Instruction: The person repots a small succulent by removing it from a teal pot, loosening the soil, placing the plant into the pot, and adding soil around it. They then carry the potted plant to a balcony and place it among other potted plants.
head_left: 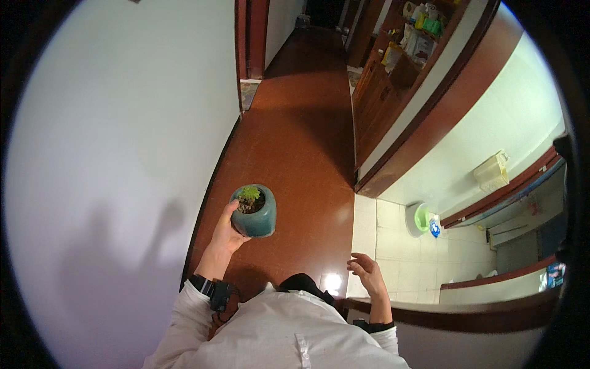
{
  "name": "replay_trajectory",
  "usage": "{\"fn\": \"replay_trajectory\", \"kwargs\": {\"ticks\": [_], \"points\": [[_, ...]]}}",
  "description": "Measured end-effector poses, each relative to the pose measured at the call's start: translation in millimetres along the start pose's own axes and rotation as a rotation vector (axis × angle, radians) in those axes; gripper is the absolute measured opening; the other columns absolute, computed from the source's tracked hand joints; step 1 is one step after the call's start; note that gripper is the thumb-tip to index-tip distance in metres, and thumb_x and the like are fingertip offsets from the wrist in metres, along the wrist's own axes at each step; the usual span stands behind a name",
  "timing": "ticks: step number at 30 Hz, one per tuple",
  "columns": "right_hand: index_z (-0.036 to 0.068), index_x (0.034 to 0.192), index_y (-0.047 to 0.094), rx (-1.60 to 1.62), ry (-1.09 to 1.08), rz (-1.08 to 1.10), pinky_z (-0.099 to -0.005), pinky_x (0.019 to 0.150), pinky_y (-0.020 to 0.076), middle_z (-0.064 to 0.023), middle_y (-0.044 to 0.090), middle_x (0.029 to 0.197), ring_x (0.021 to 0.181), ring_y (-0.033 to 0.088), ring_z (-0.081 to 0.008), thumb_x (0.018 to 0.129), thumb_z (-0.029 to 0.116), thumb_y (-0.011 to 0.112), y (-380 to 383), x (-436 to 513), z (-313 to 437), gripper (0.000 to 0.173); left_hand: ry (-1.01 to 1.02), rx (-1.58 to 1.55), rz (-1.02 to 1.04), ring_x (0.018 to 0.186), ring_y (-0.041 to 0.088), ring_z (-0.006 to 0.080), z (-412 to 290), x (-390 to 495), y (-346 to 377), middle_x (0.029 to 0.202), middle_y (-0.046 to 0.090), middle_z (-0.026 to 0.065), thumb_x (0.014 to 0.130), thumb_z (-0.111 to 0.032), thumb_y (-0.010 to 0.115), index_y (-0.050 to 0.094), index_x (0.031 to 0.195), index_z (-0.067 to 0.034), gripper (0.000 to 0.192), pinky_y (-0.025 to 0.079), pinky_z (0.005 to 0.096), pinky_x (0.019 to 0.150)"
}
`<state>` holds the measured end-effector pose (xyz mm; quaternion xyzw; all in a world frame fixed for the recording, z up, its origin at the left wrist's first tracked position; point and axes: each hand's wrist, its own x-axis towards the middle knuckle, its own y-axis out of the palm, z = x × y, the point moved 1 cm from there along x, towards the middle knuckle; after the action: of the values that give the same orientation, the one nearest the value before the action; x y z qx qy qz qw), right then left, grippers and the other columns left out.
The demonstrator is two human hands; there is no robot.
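A teal glazed plant pot (256, 222) is held upright in my left hand (225, 235), whose thumb lies on the rim while the other fingers go under and behind the pot. In the pot a small green succulent (250, 193) grows among pebbles and dark soil. My right hand (367, 273) is at the lower right, beside the doorway of a tiled room, with its fingers loosely bent and nothing in them. Both wrists wear black bands.
A reddish-brown hallway floor (295, 138) runs ahead along a white wall (115, 115). At right are a wooden shelf unit (392, 87) with packages, a door frame (442, 106), a green and white basin (420, 219) on pale tiles, and a cream wall basket (492, 173).
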<state>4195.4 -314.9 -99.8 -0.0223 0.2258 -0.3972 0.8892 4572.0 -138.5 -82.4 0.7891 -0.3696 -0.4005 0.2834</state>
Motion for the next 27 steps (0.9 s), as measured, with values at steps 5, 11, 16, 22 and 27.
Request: {"fn": "replay_trajectory", "kwargs": {"ticks": [5, 11, 16, 22, 27], "points": [[-0.006, 0.129, 0.057, -0.031, 0.044, -0.039, -0.0304, 0.08, 0.052, -0.0128, 0.07, 0.104, 0.093, 0.066, -0.0191, 0.094, 0.019, 0.068, -42.4, 138.9, 21.7, 0.044, -0.004, -0.024, 0.064, 0.127, 0.051, 0.0284, -36.4, 147.7, 35.0, 0.138, 0.052, 0.009, 0.087, -0.047, 0.067, 0.047, 0.139, -0.017, 0.064, 0.045, 0.0529, 0.102], [-0.006, 0.125, 0.059, -0.083, -0.179, 0.043, -0.0289, 0.076, 0.0508, -0.0089, 0.067, 0.095, 0.087, 0.063, -0.0162, 0.095, 0.015, 0.067, -82.8, 361.8, 113.4, 0.038, 0.108, -0.002, -0.035, 0.131, 0.046, 0.0305, -106.1, 302.3, 82.3, 0.144, 0.047, 0.0111, 0.087, -0.049, 0.068, 0.044, 0.141, -0.016, 0.068, 0.041, 0.055, 0.104], [-0.005, 0.133, 0.053, -0.274, -0.285, 0.197, -0.0326, 0.086, 0.0511, -0.0126, 0.067, 0.111, 0.099, 0.063, -0.0178, 0.096, 0.028, 0.067, -79.5, 522.4, 203.2, 0.052, 0.136, -0.103, -0.018, 0.128, 0.051, 0.0289, -160.5, 413.2, 93.8, 0.141, 0.051, 0.0098, 0.089, -0.047, 0.068, 0.047, 0.139, -0.015, 0.063, 0.045, 0.0526, 0.101], [-0.006, 0.134, 0.053, -0.378, -0.267, 0.196, -0.036, 0.089, 0.0525, -0.0184, 0.067, 0.113, 0.104, 0.065, -0.0235, 0.093, 0.041, 0.069, -60.1, 698.1, 240.1, 0.064, 0.17, -0.139, -0.077, 0.117, 0.06, 0.0241, -244.1, 574.8, 86.4, 0.131, 0.059, 0.0071, 0.091, -0.043, 0.067, 0.051, 0.134, -0.014, 0.054, 0.052, 0.0493, 0.095], [-0.002, 0.128, 0.06, -0.137, -0.007, 0.117, -0.0339, 0.085, 0.0529, -0.0143, 0.068, 0.114, 0.1, 0.065, -0.0189, 0.095, 0.03, 0.068, -91.3, 807.0, 272.0, 0.047, 0.188, -0.037, 0.095, 0.118, 0.06, 0.0263, -321.7, 716.4, 135.1, 0.133, 0.058, 0.0093, 0.096, -0.045, 0.058, 0.048, 0.137, -0.012, 0.054, 0.049, 0.048, 0.1]]}}
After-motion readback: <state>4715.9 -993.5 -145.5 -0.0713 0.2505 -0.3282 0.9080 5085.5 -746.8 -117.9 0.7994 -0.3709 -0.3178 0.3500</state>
